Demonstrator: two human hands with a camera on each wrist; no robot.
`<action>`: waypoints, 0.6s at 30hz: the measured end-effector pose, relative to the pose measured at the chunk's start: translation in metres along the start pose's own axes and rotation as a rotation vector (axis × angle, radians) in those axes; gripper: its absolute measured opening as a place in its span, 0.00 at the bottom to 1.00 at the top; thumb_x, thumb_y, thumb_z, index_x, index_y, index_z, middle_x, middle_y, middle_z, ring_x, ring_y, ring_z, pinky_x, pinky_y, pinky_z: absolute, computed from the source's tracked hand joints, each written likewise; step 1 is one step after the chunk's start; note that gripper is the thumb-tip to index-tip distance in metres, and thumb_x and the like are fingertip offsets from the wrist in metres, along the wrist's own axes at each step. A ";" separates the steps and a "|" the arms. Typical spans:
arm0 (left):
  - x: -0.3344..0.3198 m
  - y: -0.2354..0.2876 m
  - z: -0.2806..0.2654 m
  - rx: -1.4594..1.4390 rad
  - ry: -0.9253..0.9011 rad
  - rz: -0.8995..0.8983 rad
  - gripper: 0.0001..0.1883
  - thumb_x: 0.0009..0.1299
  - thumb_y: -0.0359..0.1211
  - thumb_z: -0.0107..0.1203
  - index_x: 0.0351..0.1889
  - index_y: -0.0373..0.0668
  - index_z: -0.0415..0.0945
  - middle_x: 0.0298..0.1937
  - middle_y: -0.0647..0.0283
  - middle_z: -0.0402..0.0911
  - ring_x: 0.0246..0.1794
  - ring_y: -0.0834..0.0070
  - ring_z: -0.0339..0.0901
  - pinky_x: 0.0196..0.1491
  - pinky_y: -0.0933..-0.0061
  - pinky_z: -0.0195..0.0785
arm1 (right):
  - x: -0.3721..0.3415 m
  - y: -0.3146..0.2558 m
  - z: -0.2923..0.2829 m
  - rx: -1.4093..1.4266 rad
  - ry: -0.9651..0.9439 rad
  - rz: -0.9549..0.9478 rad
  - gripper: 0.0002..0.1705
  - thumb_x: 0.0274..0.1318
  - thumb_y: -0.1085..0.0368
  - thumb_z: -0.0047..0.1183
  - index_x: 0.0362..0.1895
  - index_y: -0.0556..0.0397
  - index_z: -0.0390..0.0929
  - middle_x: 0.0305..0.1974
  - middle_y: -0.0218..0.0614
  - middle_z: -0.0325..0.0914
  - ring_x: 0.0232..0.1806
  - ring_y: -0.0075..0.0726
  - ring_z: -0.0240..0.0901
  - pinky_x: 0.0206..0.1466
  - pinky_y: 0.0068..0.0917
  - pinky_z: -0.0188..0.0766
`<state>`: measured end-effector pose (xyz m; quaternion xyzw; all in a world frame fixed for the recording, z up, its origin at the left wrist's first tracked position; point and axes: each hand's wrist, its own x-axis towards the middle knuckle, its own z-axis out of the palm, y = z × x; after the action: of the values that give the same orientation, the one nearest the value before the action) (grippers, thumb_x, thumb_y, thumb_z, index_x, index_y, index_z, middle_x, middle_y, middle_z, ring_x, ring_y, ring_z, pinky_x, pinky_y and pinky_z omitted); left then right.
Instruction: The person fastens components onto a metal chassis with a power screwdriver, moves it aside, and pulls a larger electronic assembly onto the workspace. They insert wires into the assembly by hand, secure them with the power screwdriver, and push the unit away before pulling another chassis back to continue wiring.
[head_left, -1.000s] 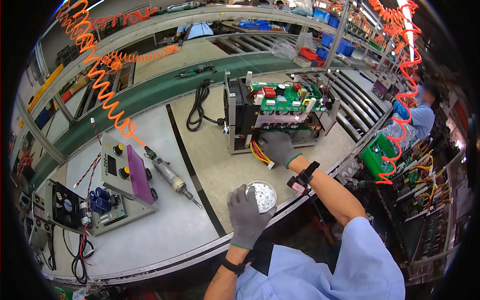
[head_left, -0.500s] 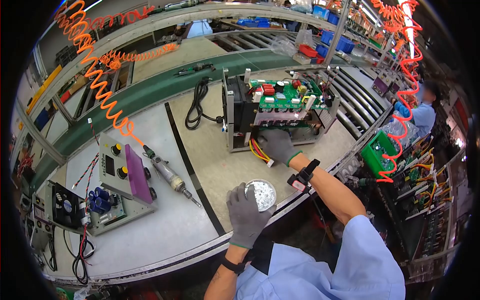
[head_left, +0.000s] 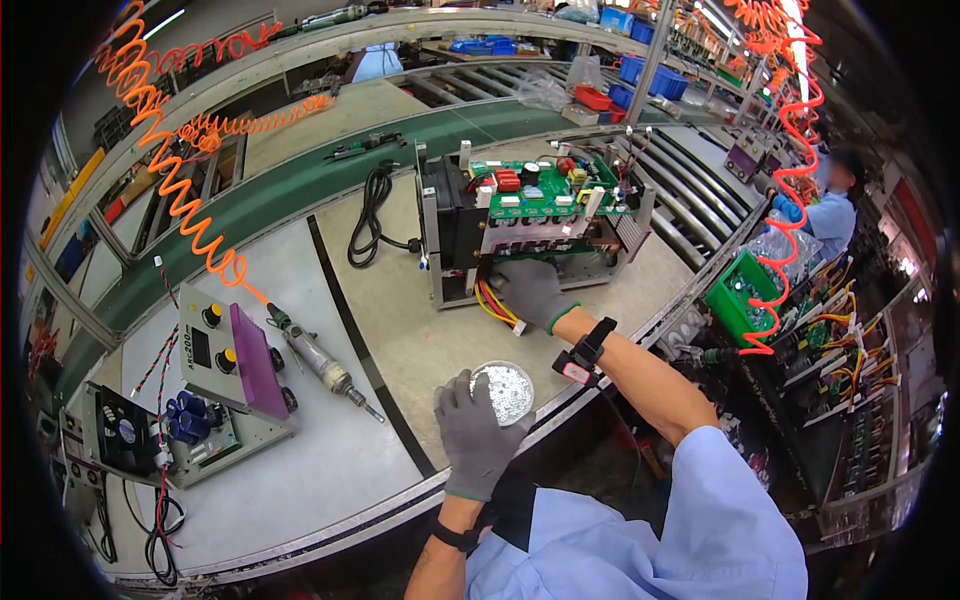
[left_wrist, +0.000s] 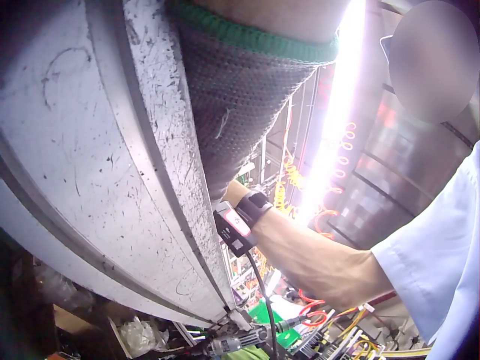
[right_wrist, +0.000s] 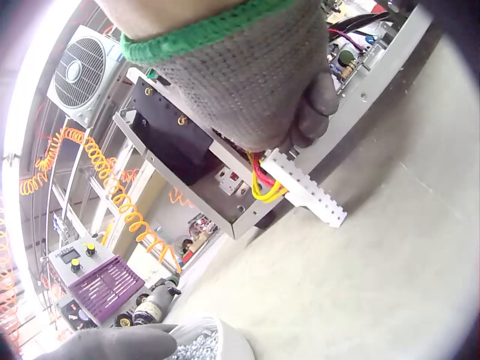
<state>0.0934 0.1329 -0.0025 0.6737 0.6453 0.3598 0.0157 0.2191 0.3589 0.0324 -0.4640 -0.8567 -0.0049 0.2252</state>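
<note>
On the table, the left hand curls its fingers round a dish of metal bits; beside coloured wires, low on an open machine, the right hand bends its fingers, whether clamped I can't tell.

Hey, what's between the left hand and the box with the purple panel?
The head view shows a power tool and a dark table strip between the left hand and the box.

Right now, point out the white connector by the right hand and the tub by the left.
White connector [right_wrist: 305, 189], right wrist view: middle of its body.
Tub [right_wrist: 236, 345], right wrist view: outer wall.
</note>
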 end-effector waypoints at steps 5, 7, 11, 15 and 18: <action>0.001 0.001 0.000 -0.013 0.019 0.014 0.43 0.50 0.53 0.75 0.58 0.33 0.74 0.60 0.43 0.74 0.61 0.45 0.69 0.66 0.44 0.62 | 0.001 0.000 0.002 -0.058 -0.002 0.011 0.11 0.64 0.56 0.56 0.37 0.47 0.86 0.31 0.42 0.83 0.34 0.54 0.82 0.39 0.49 0.77; 0.001 0.000 0.000 -0.014 0.019 0.013 0.43 0.51 0.53 0.74 0.58 0.33 0.74 0.61 0.43 0.74 0.61 0.44 0.69 0.66 0.44 0.62 | 0.004 -0.001 0.001 -0.083 -0.037 0.003 0.12 0.64 0.56 0.56 0.37 0.47 0.86 0.32 0.43 0.84 0.34 0.55 0.82 0.39 0.49 0.77; 0.000 0.000 -0.001 -0.019 0.004 -0.001 0.43 0.51 0.52 0.75 0.59 0.34 0.75 0.62 0.44 0.73 0.62 0.44 0.68 0.67 0.44 0.61 | 0.004 -0.002 -0.010 -0.020 -0.097 -0.015 0.13 0.65 0.56 0.52 0.39 0.48 0.85 0.34 0.45 0.84 0.36 0.55 0.83 0.41 0.50 0.78; 0.000 0.001 -0.001 -0.031 0.018 -0.011 0.42 0.50 0.51 0.75 0.59 0.35 0.76 0.61 0.44 0.73 0.62 0.44 0.68 0.67 0.43 0.61 | 0.005 -0.001 -0.008 -0.024 -0.130 0.000 0.13 0.64 0.57 0.51 0.41 0.48 0.85 0.36 0.46 0.84 0.39 0.55 0.83 0.44 0.50 0.78; 0.001 0.002 -0.003 -0.028 0.015 -0.007 0.42 0.51 0.51 0.75 0.58 0.35 0.75 0.61 0.45 0.73 0.61 0.45 0.68 0.68 0.43 0.61 | 0.001 -0.007 -0.010 0.008 -0.100 0.057 0.14 0.64 0.56 0.52 0.42 0.47 0.86 0.37 0.45 0.85 0.41 0.55 0.83 0.46 0.50 0.78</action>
<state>0.0937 0.1318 0.0007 0.6682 0.6428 0.3738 0.0216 0.2174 0.3535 0.0434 -0.4872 -0.8533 0.0282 0.1838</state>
